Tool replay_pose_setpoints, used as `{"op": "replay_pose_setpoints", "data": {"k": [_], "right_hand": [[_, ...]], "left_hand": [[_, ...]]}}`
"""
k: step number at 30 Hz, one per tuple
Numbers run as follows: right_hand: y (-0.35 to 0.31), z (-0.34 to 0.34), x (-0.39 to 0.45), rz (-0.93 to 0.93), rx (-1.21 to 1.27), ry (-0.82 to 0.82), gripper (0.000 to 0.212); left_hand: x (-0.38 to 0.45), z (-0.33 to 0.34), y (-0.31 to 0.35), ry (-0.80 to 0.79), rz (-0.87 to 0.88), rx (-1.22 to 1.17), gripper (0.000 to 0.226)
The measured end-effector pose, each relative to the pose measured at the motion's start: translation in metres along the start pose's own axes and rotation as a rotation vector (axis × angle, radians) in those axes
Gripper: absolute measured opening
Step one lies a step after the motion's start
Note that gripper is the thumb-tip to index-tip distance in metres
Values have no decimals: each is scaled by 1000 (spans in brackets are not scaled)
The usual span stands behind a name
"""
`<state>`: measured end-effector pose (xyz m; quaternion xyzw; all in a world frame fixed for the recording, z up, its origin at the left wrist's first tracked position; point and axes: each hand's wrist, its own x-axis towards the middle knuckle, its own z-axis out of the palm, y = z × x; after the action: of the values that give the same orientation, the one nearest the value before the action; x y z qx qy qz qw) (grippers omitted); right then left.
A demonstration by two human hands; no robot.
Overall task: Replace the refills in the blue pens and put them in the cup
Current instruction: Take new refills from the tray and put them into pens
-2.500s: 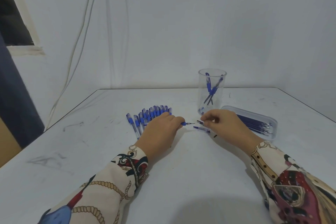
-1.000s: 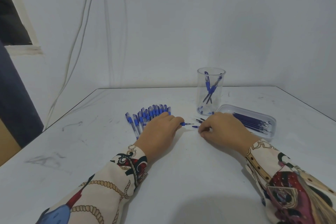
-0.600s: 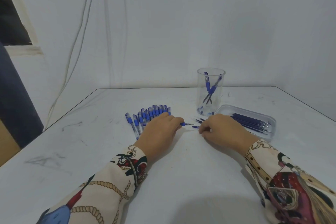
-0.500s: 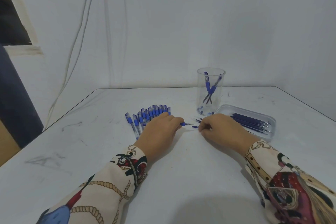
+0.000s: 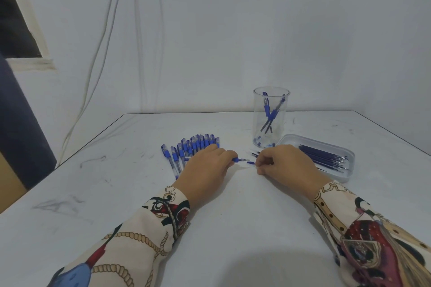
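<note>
The left hand (image 5: 207,168) lies knuckles-up on the table (image 5: 233,228), fingers curled round a pen (image 5: 240,160) whose blue grip and thin tip poke out to the right of the fingertips; the barrel is hidden under the palm. Just beside that tip, the right hand (image 5: 283,163) pinches a small blue piece (image 5: 251,162) — too small to tell whether cap or tip section. The two pieces point at each other, a narrow gap between them.

Behind the left hand a row of pens (image 5: 193,147) lies fanned side by side, clear barrels with blue grips, partly covered by the knuckles. A few loose thin bits (image 5: 254,153) lie between the hands and the cup (image 5: 270,116) — a clear, upright cylinder holding two pens leaning crossed. To its right a shallow, rounded translucent tray (image 5: 345,175) holds a bundle of dark blue refills (image 5: 324,158). The table is white, smooth and scuffed with grey marks. Patterned sleeves run off the bottom edge.
</note>
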<state>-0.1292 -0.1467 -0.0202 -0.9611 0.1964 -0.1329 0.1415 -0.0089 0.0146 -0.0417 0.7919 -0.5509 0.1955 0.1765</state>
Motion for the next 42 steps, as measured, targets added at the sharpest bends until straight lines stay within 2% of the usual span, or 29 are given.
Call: {"op": "replay_pose_setpoints", "data": {"k": [8,13,16,24,31,42], "right_hand": [[0,-2,0,17,44,5,17],[-7,-7,-3,-39,290,42,23],[-11,-7,-4,-64,344,59,23],[-10,-7,-3,-86,289,51,12],[-8,-7,-1,-128,288,46,11],[20,-23,3,-156,16,163,13]], "left_hand": [[-2,-2,1,-12,-27,-26,28],[-2,-2,3,-4,-22,-30,28],[-2,-3,5,3,-6,-27,28],[-2,-3,5,31,20,-36,27],[-2,-3,5,51,23,-32,28],[-1,-3,-12,81,-13,-41,20]]}}
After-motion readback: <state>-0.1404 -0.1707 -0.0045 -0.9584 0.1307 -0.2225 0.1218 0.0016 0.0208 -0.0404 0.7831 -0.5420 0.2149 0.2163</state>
